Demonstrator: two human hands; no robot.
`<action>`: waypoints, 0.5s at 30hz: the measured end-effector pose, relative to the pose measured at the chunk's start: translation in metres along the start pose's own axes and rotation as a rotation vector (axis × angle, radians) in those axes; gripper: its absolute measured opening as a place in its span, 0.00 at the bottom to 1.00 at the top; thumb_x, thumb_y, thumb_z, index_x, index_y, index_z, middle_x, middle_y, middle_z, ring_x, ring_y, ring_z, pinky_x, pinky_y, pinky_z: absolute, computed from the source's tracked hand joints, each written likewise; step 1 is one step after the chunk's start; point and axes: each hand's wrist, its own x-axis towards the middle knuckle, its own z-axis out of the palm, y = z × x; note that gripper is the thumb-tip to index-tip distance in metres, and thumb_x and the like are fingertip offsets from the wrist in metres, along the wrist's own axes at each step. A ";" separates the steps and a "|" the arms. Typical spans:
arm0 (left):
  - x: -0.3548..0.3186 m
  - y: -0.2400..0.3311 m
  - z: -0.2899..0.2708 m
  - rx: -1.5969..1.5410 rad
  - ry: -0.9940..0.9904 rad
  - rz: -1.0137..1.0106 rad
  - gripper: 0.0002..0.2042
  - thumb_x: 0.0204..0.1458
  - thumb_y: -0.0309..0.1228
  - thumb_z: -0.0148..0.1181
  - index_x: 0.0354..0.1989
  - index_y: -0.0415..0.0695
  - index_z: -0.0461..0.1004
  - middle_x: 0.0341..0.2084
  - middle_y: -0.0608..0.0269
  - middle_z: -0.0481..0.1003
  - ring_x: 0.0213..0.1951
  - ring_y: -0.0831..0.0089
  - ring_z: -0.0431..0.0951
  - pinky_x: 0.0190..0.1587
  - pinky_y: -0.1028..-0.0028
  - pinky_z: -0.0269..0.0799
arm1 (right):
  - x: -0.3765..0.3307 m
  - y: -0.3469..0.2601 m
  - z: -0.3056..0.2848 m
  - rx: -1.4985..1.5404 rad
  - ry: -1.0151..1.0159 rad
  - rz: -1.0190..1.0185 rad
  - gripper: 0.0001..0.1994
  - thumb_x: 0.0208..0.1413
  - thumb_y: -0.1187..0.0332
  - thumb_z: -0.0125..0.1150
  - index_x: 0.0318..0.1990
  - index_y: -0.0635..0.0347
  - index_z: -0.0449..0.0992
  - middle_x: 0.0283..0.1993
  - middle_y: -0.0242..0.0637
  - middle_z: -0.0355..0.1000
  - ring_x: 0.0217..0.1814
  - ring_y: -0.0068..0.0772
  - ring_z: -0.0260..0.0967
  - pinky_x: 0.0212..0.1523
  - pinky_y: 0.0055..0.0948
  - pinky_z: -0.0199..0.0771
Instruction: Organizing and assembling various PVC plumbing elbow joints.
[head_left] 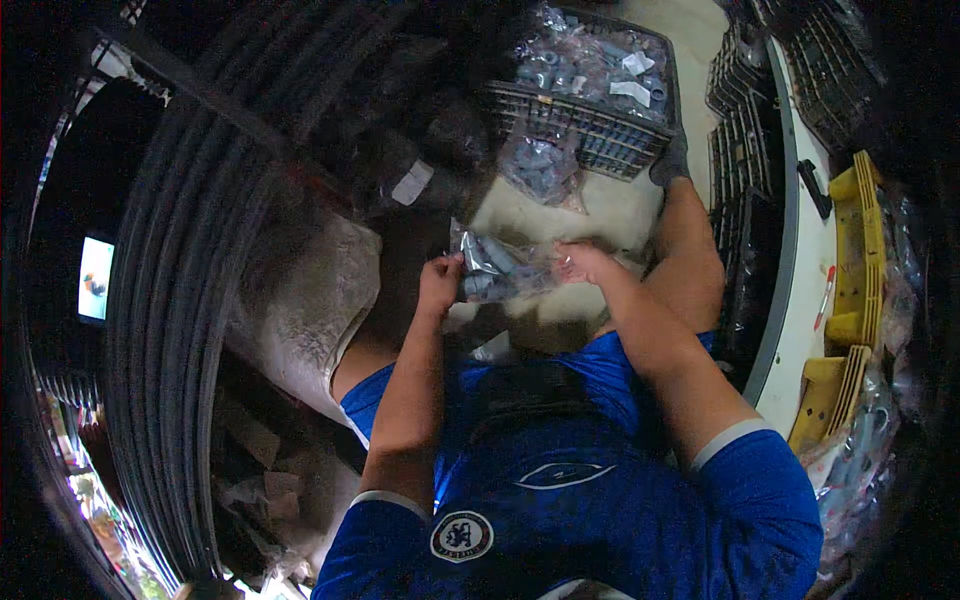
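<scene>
Both hands pinch a clear plastic bag between them, the left hand on one edge and the right hand on the other. The crinkled bag holds grey pipe fittings. Beyond the hands stands a dark crate filled with similar bags.

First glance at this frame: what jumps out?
Both hands, left and right, hold a clear bag of grey pipe fittings at centre. Beyond it at the top, a dark crate is piled with more such bags. Thick black hose coils arc down the left side.
</scene>
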 end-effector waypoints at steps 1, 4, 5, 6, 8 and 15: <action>-0.006 0.001 0.000 0.141 0.019 0.099 0.20 0.60 0.41 0.56 0.27 0.34 0.78 0.21 0.54 0.76 0.25 0.67 0.74 0.33 0.66 0.69 | 0.004 0.005 0.005 -0.063 0.031 0.084 0.29 0.60 0.41 0.54 0.54 0.58 0.72 0.49 0.37 0.75 0.52 0.38 0.72 0.47 0.42 0.77; -0.014 0.007 0.000 0.325 0.038 0.250 0.20 0.61 0.41 0.53 0.30 0.34 0.78 0.24 0.45 0.76 0.29 0.56 0.77 0.37 0.62 0.70 | 0.011 0.014 0.014 -0.184 0.071 0.145 0.30 0.60 0.41 0.53 0.54 0.60 0.71 0.51 0.41 0.74 0.52 0.41 0.73 0.47 0.45 0.77; -0.015 0.008 -0.001 0.368 0.046 0.300 0.20 0.62 0.41 0.52 0.31 0.35 0.78 0.27 0.41 0.76 0.32 0.50 0.78 0.39 0.60 0.70 | 0.011 0.016 0.016 -0.247 0.076 0.120 0.31 0.61 0.41 0.51 0.55 0.62 0.71 0.53 0.43 0.73 0.53 0.42 0.73 0.47 0.47 0.77; -0.016 0.008 -0.003 0.368 0.041 0.303 0.20 0.62 0.41 0.52 0.31 0.35 0.78 0.27 0.41 0.76 0.32 0.50 0.78 0.39 0.60 0.70 | 0.012 0.016 0.017 -0.243 0.080 0.120 0.31 0.61 0.41 0.51 0.55 0.62 0.71 0.53 0.43 0.73 0.53 0.42 0.73 0.47 0.47 0.77; -0.017 0.015 0.004 0.327 -0.031 0.326 0.19 0.62 0.41 0.51 0.33 0.35 0.78 0.30 0.40 0.77 0.37 0.47 0.78 0.42 0.59 0.71 | 0.017 0.016 0.007 -0.332 0.084 0.191 0.30 0.62 0.42 0.50 0.55 0.61 0.71 0.55 0.44 0.72 0.59 0.43 0.70 0.48 0.51 0.76; -0.031 0.011 -0.008 0.385 0.102 0.135 0.17 0.60 0.41 0.53 0.36 0.37 0.79 0.25 0.39 0.76 0.34 0.41 0.78 0.38 0.57 0.72 | 0.031 0.030 0.017 -0.672 0.207 0.175 0.32 0.62 0.45 0.52 0.66 0.56 0.62 0.69 0.49 0.58 0.64 0.49 0.65 0.52 0.57 0.73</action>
